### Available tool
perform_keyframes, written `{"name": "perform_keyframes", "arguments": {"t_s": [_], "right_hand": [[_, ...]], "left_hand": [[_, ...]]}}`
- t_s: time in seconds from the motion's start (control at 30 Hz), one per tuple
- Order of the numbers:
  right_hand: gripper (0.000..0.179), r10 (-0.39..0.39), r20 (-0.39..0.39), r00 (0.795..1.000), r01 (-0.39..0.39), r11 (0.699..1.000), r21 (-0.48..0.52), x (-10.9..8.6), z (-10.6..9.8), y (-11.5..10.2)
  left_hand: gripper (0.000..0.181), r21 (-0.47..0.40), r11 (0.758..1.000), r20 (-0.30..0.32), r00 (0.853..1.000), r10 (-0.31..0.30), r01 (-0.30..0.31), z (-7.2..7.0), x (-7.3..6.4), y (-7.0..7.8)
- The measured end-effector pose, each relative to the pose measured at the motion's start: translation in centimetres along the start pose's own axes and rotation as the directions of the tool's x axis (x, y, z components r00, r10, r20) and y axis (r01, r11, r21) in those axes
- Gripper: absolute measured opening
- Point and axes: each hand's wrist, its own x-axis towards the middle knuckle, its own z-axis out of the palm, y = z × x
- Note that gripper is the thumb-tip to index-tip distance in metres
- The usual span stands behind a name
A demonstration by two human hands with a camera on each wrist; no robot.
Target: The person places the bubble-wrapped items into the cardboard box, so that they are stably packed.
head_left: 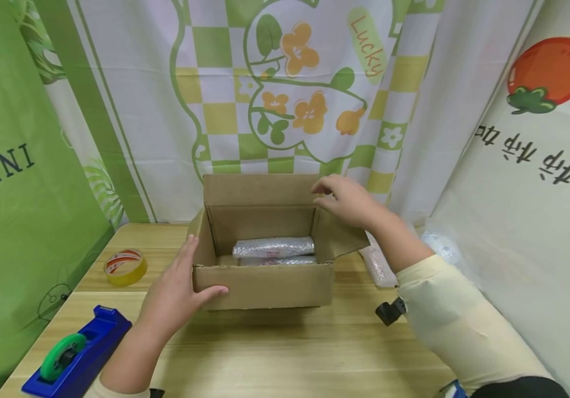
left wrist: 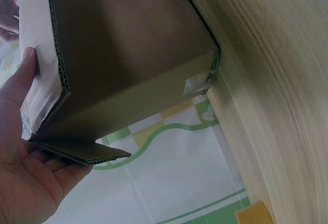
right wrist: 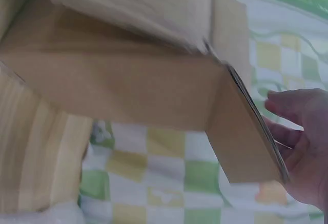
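Observation:
An open brown cardboard box (head_left: pixel 265 287) (left wrist: pixel 128 44) (right wrist: pixel 128 90) stands on the wooden table (head_left: pixel 290 354). A bubble-wrapped bundle (head_left: pixel 272 247) lies inside it. My left hand (head_left: pixel 175 293) (left wrist: pixel 20 172) rests flat against the front left corner, with the thumb on the front wall and straight fingers along the left flap. At the back right corner, my right hand (head_left: pixel 349 202) (right wrist: pixel 302 152) reaches over the right flap. Its thumb and fingertips pinch the right edge of the upright back flap (head_left: pixel 260 189).
A roll of yellowish tape (head_left: pixel 126 267) lies left of the box. A blue tape dispenser with a green wheel (head_left: pixel 76 354) sits at the near left edge. Bubble wrap (head_left: pixel 379 265) lies right of the box. Printed curtains close in the back and sides.

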Motion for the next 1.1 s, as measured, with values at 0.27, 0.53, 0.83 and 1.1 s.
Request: {"name": "perform_keyframes", "arguments": {"t_s": [0.27,0.53,0.83,1.1], "right_hand": [[0.047,0.224,-0.119,0.967,-0.203,0.965,0.168,-2.4,-3.7,3.5],[0.06,0.356,-0.034,0.934,-0.346,0.925,0.158,-5.4,-3.6,7.8],[0.067,0.431,0.15,0.89,-0.448,0.888,0.106,-7.9,-0.3,13.0],[0.073,0.485,0.278,0.829,-0.514,0.857,0.039,-9.1,3.6,15.1]], "left_hand": [[0.118,0.006,1.0,0.0,1.0,0.002,-0.002,-0.1,0.0,0.0],[0.118,0.011,1.0,0.002,1.0,-0.002,0.002,0.0,0.0,0.1],[0.118,0.011,1.0,-0.006,1.0,0.005,-0.004,0.0,0.0,0.1],[0.118,0.014,1.0,-0.008,1.0,0.008,-0.007,0.0,0.0,0.1]]}}
